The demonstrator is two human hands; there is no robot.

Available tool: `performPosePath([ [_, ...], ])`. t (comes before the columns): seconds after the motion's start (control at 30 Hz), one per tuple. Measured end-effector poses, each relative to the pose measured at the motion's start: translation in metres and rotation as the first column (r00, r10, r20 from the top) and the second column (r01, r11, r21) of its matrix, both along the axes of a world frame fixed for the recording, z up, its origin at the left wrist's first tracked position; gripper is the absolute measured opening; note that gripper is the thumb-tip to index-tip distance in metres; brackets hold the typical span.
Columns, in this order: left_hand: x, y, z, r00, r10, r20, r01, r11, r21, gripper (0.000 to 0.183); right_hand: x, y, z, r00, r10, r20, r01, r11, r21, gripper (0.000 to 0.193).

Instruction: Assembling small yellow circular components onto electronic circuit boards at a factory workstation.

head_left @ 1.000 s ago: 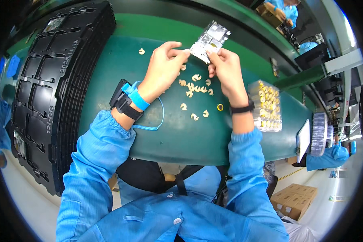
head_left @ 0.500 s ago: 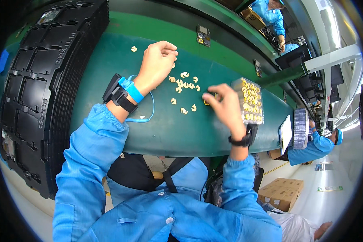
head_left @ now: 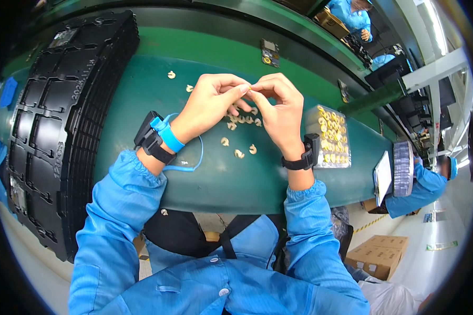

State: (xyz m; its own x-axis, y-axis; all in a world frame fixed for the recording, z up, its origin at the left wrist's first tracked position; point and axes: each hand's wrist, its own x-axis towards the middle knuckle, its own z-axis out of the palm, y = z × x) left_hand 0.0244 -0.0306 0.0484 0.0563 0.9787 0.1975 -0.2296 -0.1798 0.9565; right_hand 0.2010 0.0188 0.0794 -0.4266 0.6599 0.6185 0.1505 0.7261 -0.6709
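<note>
My left hand (head_left: 210, 104) and my right hand (head_left: 279, 110) meet above the green mat, thumbs and forefingers pinched together. A speck of a small yellow part (head_left: 250, 89) shows between the fingertips; the fingers cover the rest. Whatever else my left hand pinches is hidden. Below the hands, several cream C-shaped pieces (head_left: 239, 154) lie loose on the mat, partly hidden by my fingers. To the right of my right hand stands a clear tray (head_left: 335, 164) holding rows of cream and yellow pieces. A blue wrist strap with a coiled cord (head_left: 181, 168) is on my left wrist.
Stacked black plastic trays (head_left: 47, 126) rise along the left side. A small circuit board (head_left: 270, 53) rests on the green ledge beyond the mat. On the right are a white clipboard (head_left: 382, 175), a round stack (head_left: 403, 169) and cardboard boxes (head_left: 378, 254). Other people work farther off.
My right hand has moved left and up from beside the clear tray to meet my left hand. My left hand has shifted right and down, and its fingertips now touch the right hand's.
</note>
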Motion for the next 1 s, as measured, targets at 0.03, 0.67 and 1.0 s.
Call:
performPosePath([
  [0.03, -0.001, 0.0, 0.001, 1.0, 0.011, -0.015, -0.011, 1.0, -0.004, 0.026, -0.004, 0.004, -0.001, 1.0, 0.011, -0.015, -0.011, 1.0, -0.004, 0.008],
  [0.67, 0.003, 0.002, 0.005, 0.988, 0.149, 0.051, -0.153, 0.985, 0.078, 0.028, 0.001, 0.009, -0.02, 0.989, 0.023, -0.146, -0.033, 0.997, -0.067, 0.01],
  [1.0, 0.009, 0.002, 0.001, 0.961, 0.272, 0.052, -0.276, 0.955, 0.106, 0.019, 0.0, 0.009, -0.025, 0.992, -0.023, -0.121, 0.005, 0.989, -0.149, 0.006],
])
